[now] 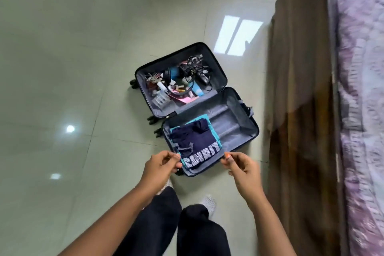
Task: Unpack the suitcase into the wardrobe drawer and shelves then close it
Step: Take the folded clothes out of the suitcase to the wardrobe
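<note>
A dark hard-shell suitcase (252, 131) lies open flat on the floor. Its near half holds a folded navy shirt (195, 141) with white letters, lying on a teal garment (204, 118); the right part of that half is bare grey lining. The far half (220, 72) is filled with small items: black cables (199, 68), a blue bottle (173, 72), a white charger and toiletries. My left hand (163, 164) and my right hand (240, 165) hover above the near rim, either side of the shirt, fingers loosely curled and holding nothing.
A brown wooden bed side (301, 100) with a purple patterned cover (361, 89) stands along the right. Glossy pale floor tiles (72, 68) spread to the left and beyond the case. My dark trouser legs and white slippers (208, 201) are just below the suitcase.
</note>
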